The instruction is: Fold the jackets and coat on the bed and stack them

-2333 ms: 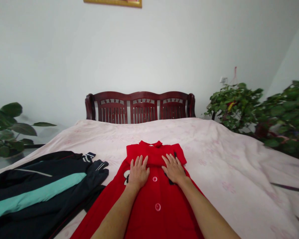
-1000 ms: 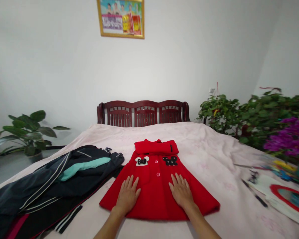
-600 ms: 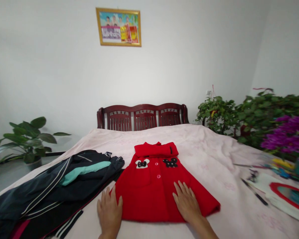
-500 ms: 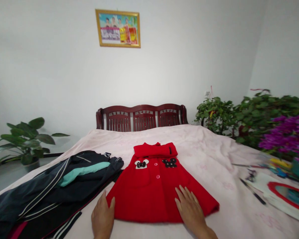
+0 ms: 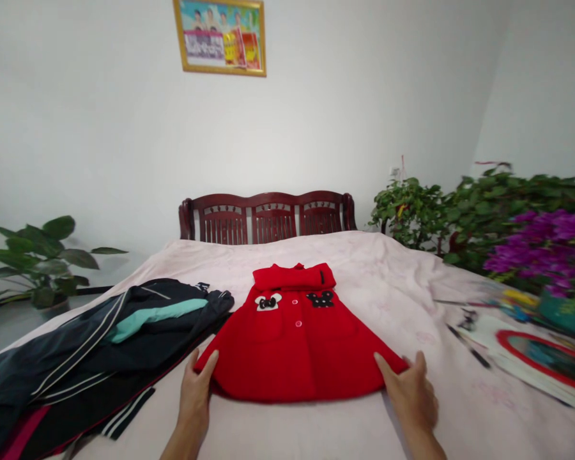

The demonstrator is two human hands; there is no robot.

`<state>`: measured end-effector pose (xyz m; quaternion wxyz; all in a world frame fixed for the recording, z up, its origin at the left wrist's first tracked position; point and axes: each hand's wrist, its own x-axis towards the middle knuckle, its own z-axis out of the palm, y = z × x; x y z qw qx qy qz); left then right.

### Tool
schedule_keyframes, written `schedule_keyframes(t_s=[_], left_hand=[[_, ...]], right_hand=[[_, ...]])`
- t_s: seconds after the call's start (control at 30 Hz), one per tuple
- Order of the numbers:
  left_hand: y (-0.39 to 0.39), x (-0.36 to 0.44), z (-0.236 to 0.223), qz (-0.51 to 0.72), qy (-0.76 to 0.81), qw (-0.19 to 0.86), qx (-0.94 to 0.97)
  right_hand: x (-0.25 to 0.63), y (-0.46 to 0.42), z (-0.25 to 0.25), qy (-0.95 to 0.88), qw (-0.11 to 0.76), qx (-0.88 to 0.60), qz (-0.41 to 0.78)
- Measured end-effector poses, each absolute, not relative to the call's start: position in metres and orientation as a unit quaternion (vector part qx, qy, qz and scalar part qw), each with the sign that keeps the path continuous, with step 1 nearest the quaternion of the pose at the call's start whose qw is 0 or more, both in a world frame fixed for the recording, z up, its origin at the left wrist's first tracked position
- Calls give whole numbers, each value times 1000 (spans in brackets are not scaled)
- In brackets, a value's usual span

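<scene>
A small red dress (image 5: 292,348) with pink buttons and two mouse-shaped patches lies flat on the pale pink bedspread (image 5: 364,275), collar toward the headboard. My left hand (image 5: 195,391) is at its lower left hem corner, with the thumb on top of the cloth and the fingers beside or under it. At the lower right hem corner, my right hand (image 5: 412,395) has a finger on the edge and the others tucked at the hem.
A dark tracksuit jacket (image 5: 100,345) with teal and white stripes lies left of the dress. Papers, pens and a red-rimmed oval thing (image 5: 536,358) lie at the right. Potted plants (image 5: 483,211) stand on both sides, and a wooden headboard (image 5: 263,217) behind.
Both hands slid down from the chest of the dress to the skirt, then outward off its front. They now sit at the two bottom hem corners.
</scene>
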<state>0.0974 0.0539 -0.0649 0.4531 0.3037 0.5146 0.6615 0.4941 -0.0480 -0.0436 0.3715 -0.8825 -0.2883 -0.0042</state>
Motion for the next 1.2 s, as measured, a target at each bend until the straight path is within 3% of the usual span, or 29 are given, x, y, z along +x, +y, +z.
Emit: schedule_keyframes(t_s=[0.13,0.3,0.47,0.57,0.63,0.7,0.9,1.03,1.2], left_hand=[[47,113,-66,639,463,494,365],[45,122,-81,582,551,367,472],[43,127,-76,602,526,366,477],[44,139,-61,610,499,285,545],[45,152,-53,580,462,233,630],[45,167,-48,495,434,198,726],[43,163,-39,134,364,149,910],[47,117,-26,57,271,174,945],[63,102,-36,66,253,94,961]], right_hand=[[496,-50,-41,-308,314,-898,28],[501,-46,-48,-321,309,-895,4],[503,-35,-54,-308,474,-824,37],[487,-23,-46,-343,563,-752,4],[467,-14,-40,-410,573,-709,-34],[444,-7,-37,-506,529,-680,-46],[420,-15,-40,-751,228,-620,7],[456,-34,-31,-816,138,-555,91],[490,-39,-24,-863,95,-486,102]])
